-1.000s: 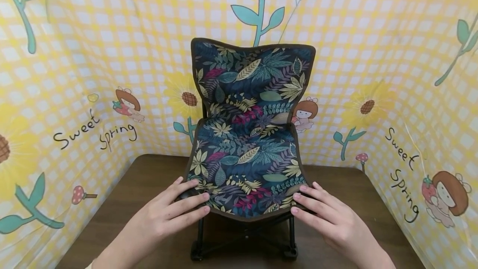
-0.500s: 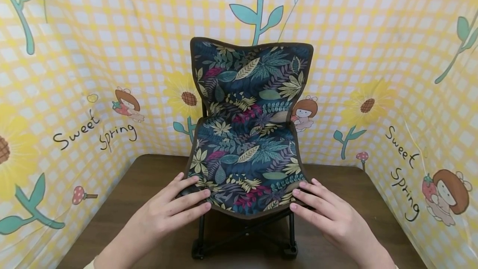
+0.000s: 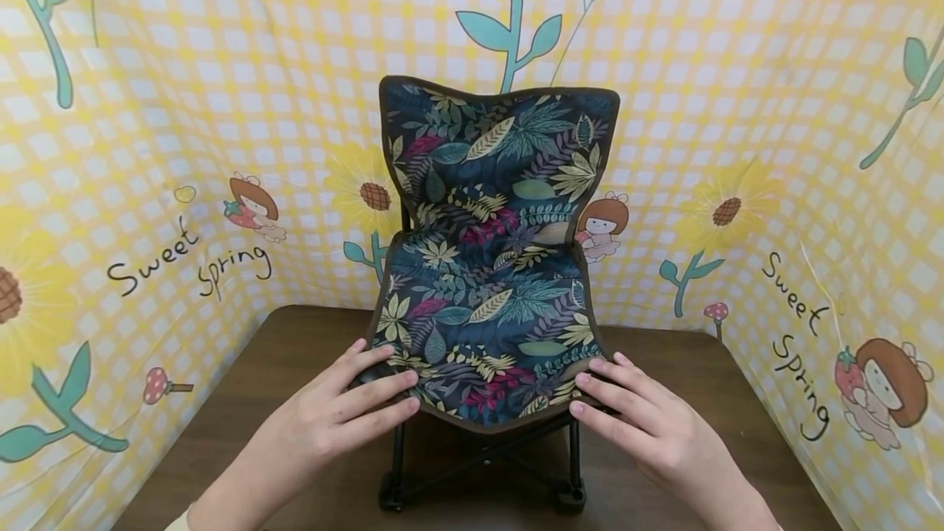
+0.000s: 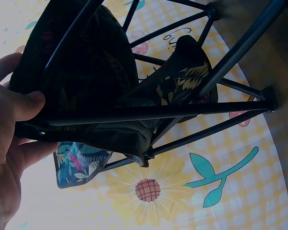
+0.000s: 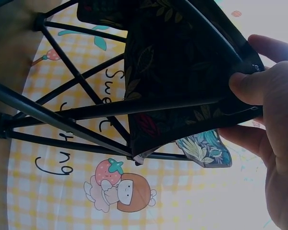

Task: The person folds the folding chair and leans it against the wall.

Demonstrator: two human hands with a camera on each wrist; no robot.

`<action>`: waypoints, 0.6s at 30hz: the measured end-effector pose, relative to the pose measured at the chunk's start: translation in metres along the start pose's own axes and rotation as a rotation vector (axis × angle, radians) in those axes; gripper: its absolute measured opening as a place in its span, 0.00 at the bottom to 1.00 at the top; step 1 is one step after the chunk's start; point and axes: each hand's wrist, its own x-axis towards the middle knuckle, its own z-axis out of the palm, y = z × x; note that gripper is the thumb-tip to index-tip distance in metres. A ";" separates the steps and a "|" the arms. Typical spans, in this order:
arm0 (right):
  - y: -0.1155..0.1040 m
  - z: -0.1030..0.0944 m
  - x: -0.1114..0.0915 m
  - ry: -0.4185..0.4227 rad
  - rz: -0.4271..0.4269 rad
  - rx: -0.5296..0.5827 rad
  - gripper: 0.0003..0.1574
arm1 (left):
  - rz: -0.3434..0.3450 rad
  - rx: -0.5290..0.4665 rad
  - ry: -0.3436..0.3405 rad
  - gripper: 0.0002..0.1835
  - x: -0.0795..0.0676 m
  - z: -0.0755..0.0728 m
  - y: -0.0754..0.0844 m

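Observation:
A small folding chair (image 3: 487, 318) with dark blue leaf-print fabric stands unfolded, facing me in the middle of the head view. My left hand (image 3: 313, 412) grips the seat's front left corner, fingers over the top edge. On the front right corner my right hand (image 3: 660, 420) holds in the same way. In the left wrist view the left thumb (image 4: 34, 103) presses from below, beside a black tube (image 4: 149, 115). The right thumb (image 5: 245, 86) sits under its corner in the right wrist view. Black crossed legs (image 3: 397, 453) show beneath the seat.
The chair stands on a dark brown wooden table (image 3: 258, 400). Behind it and on both sides hangs a yellow checked cloth (image 3: 310, 39), printed with sunflowers, mushrooms and cartoon figures.
Both hands keep their hold on the seat corners. Their fingertips have moved very slightly inward, and the front edge of the seat sits a touch higher in view.

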 end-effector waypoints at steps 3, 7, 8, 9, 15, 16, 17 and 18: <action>0.000 0.000 0.002 0.000 0.000 -0.007 0.18 | 0.011 0.002 0.010 0.19 0.001 0.000 -0.001; 0.000 0.000 0.004 -0.001 0.001 -0.017 0.18 | 0.015 0.005 0.016 0.19 0.003 -0.001 -0.002; 0.000 0.000 0.004 -0.002 0.001 -0.020 0.18 | 0.013 0.005 0.016 0.19 0.003 -0.001 -0.002; 0.000 0.000 0.004 -0.004 0.002 -0.022 0.18 | 0.012 0.006 0.015 0.19 0.004 -0.001 -0.002; 0.000 -0.001 0.006 -0.012 0.005 -0.033 0.18 | 0.006 0.014 0.010 0.19 0.006 -0.003 -0.003; 0.000 -0.001 0.007 -0.012 0.005 -0.032 0.18 | 0.005 0.014 0.010 0.19 0.006 -0.003 -0.003; 0.000 -0.002 0.007 -0.013 0.007 -0.032 0.18 | 0.007 0.014 0.011 0.19 0.006 -0.003 -0.003; 0.000 -0.002 0.007 -0.013 0.008 -0.032 0.18 | 0.008 0.015 0.012 0.19 0.007 -0.003 -0.003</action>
